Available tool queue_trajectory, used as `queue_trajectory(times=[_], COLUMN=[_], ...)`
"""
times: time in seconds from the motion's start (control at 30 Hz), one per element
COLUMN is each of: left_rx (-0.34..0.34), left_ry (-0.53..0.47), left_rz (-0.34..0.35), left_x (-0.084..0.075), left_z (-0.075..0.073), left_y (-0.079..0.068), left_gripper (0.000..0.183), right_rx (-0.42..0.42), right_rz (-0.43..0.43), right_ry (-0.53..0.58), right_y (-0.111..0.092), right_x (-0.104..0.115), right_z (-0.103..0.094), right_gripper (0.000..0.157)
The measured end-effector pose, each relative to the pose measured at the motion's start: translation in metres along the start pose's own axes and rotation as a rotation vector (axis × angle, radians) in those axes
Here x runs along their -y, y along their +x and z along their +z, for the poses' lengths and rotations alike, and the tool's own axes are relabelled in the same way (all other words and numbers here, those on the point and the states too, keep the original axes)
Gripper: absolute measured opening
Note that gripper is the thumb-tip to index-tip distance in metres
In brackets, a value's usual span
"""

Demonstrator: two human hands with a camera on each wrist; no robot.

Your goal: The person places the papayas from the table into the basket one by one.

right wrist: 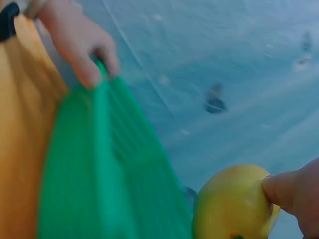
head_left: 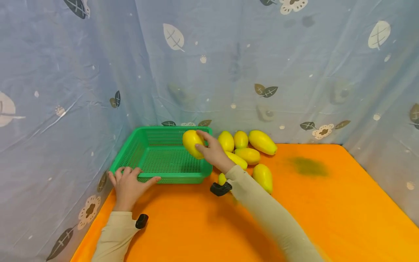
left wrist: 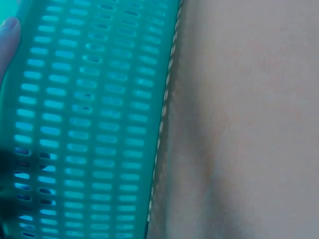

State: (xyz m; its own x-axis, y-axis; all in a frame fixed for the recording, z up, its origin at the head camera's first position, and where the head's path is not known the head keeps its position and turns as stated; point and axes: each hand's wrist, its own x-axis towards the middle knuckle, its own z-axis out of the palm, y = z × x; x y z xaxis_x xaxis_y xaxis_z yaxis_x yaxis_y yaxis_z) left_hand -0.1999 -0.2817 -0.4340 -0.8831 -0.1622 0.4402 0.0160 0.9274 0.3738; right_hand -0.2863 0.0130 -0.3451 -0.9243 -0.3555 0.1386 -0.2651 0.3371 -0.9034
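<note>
A green plastic basket with slotted walls stands at the back left of the table. My left hand grips its rim at the front left corner, thumb outside and fingers over the edge; the right wrist view shows this hold too. In the left wrist view, the basket's slotted wall fills the left half, with a fingertip at the edge. My right hand holds an oblong yellow fruit above the basket's right end. In the right wrist view, the thumb presses against that fruit.
Several more yellow fruits lie on the orange table, just right of the basket; the right forearm partly hides some. A dark greenish stain marks the table farther right. Patterned blue-grey curtains hang along the back and sides.
</note>
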Motion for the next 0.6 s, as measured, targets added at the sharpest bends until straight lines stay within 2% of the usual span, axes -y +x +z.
queue_trajectory(times=[0.1, 0.23, 0.4, 0.6], left_rx=[0.004, 0.003, -0.021, -0.045], left_ry=[-0.003, -0.009, -0.027, -0.027], left_rz=[0.001, 0.004, 0.012, 0.018], left_x=[-0.001, -0.001, 0.0, 0.002], left_z=[0.001, 0.004, 0.006, 0.006], left_y=[0.0, -0.001, -0.001, -0.002], left_gripper=[0.083, 0.082, 0.08, 0.079], right_rx=[0.092, 0.192, 0.245, 0.271], right_rz=[0.064, 0.145, 0.178, 0.19], right_ry=[-0.009, -0.08, -0.163, -0.213], right_y=[0.007, 0.013, 0.017, 0.019], right_x=[-0.001, -0.007, -0.01, -0.01], right_z=[0.034, 0.06, 0.07, 0.074], right_gripper=[0.055, 0.053, 0.051, 0.054])
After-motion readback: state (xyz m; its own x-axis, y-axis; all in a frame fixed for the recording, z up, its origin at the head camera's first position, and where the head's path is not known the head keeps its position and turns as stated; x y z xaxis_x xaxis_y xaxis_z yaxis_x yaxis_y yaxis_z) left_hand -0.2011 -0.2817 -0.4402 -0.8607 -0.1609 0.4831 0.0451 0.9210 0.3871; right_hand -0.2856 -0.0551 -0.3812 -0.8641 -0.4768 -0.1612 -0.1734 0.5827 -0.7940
